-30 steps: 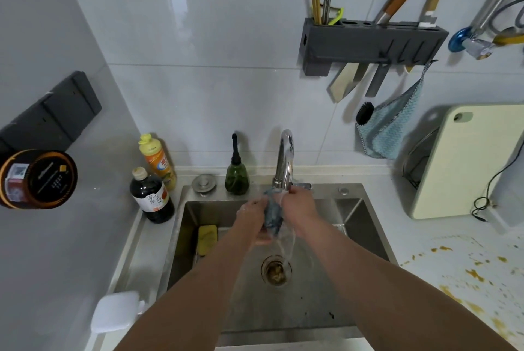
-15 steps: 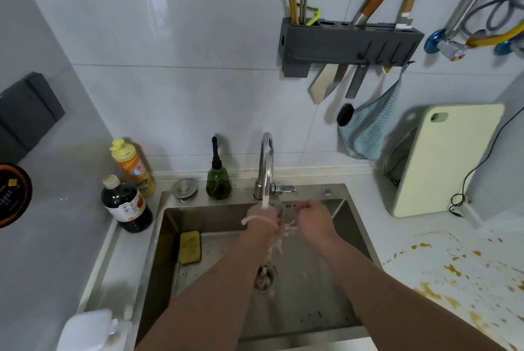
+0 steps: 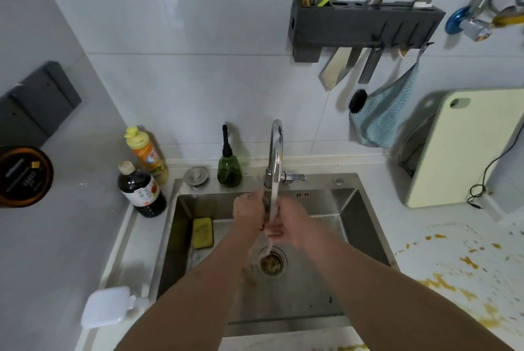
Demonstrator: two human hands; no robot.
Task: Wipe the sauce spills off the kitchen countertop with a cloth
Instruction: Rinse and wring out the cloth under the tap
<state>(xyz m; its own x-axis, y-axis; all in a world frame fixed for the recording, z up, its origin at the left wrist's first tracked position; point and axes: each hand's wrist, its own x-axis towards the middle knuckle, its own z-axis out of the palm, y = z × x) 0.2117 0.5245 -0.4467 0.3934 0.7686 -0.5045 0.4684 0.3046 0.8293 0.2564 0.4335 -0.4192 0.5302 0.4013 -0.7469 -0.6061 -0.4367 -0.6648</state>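
Orange sauce spills (image 3: pixel 442 282) spatter the countertop (image 3: pixel 425 240) right of the sink (image 3: pixel 306 311). Over the sink's middle, under the faucet (image 3: pixel 275 149) stream, the left hand (image 3: pixel 248 213) and right hand (image 3: pixel 293 223) press together with fingers curled; a dark scrap between them may be the cloth (image 3: pixel 266 204), though I cannot tell. A yellow sponge (image 3: pixel 202 233) lies in the sink's far left corner.

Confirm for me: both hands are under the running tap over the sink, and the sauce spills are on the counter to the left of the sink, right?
Not quite. The head view shows the sauce spills on the counter to the right of the sink, not the left. The rest holds: the left hand and right hand are under the running tap.
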